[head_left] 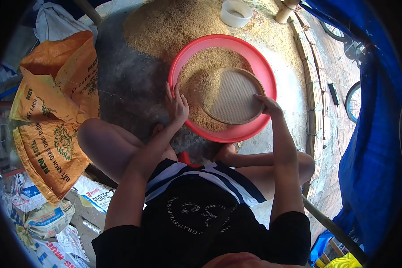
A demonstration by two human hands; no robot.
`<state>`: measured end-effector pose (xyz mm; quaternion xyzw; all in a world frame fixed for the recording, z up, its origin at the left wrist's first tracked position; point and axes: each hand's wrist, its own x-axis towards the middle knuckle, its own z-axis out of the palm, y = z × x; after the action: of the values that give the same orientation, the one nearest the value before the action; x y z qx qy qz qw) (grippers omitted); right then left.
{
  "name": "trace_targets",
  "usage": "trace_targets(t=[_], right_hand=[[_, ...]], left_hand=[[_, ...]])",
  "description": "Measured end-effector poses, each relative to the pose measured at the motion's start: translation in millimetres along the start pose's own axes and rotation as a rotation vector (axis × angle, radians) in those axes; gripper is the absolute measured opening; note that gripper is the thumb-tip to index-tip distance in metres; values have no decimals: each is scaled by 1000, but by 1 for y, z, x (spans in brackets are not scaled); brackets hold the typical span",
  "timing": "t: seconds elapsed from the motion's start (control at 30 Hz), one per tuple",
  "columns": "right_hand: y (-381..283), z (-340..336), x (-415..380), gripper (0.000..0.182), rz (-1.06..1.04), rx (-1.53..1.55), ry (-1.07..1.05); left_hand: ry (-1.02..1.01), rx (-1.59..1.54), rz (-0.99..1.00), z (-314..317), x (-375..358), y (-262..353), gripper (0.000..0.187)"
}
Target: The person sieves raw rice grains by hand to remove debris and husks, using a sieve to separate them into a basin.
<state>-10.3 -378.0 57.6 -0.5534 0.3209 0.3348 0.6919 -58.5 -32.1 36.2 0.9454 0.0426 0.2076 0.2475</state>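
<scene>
A wide red basin (269, 80) sits on the floor in front of me, with a layer of husked-looking grain (216, 54) in it. Over the grain is a round sieve (239, 96) with a pale mesh and a thin brown rim. Grain, blurred as if in motion, covers the sieve's left part. My right hand (269, 106) grips the sieve's right rim, thumb on top. At the basin's left rim, my left hand (178, 106) touches the edge, its fingers stretched out and apart, some way from the sieve.
A large heap of grain (152, 27) spreads behind the basin, with a white tub (236, 13) on it. Orange printed sacks (53, 147) lie at left. A low brick edge (315, 89) and blue tarp (370, 147) are at right. A red object (186, 159) lies between my legs.
</scene>
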Motion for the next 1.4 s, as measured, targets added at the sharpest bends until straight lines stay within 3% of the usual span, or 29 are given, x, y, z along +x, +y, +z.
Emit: trace_targets(t=[0.13, 0.2, 0.4, 0.53, 0.6, 0.67, 0.73, 0.83, 0.9, 0.93, 1.0, 1.03, 1.13, 1.3, 1.37, 1.4], right_hand=[[6, -11, 3, 33, -73, 25, -33], [21, -7, 12, 33, -117, 220, 3], [39, 81, 37, 35, -226, 447, -131], [21, 90, 32, 35, -285, 517, -150], [0, 83, 23, 33, -331, 506, -157], [-19, 79, 5, 28, -404, 498, 63], [-33, 72, -9, 23, -440, 497, 84], [-46, 79, -44, 18, -432, 548, 108], [-38, 84, -63, 20, -402, 582, 107], [-33, 84, -70, 22, -374, 615, 100], [-21, 88, -79, 23, -338, 638, 90], [-16, 91, -83, 24, -298, 659, 72], [-7, 100, -85, 27, -279, 619, -34], [-14, 98, -68, 36, -321, 438, 14], [-31, 105, -80, 35, -825, -81, 523], [-32, 94, -64, 28, -1157, -386, 791]], left_hand=[[-27, -22, 2, -5, 0, 1, 46], [-65, -36, -41, -7, 0, 4, 46], [-111, -29, -64, -6, -2, 5, 50], [-48, -57, -13, -3, 0, -3, 51], [-149, -166, -217, 4, 11, -9, 49], [-41, -99, -210, -2, 30, -1, 48], [44, -19, -206, -9, 43, 4, 47], [128, -218, -96, -10, 70, 12, 47], [-139, -996, -363, -14, 82, 28, 49], [-146, -1003, -361, -24, 86, 39, 49], [-522, -1520, -682, -39, 93, 58, 49], [-559, -1691, -725, -37, 94, 61, 48], [-550, -1590, -731, -34, 91, 62, 44], [-399, -1532, -847, -27, 90, 50, 37], [-250, -1413, -667, -20, 89, 43, 34], [-268, -1399, -666, -19, 88, 41, 34]])
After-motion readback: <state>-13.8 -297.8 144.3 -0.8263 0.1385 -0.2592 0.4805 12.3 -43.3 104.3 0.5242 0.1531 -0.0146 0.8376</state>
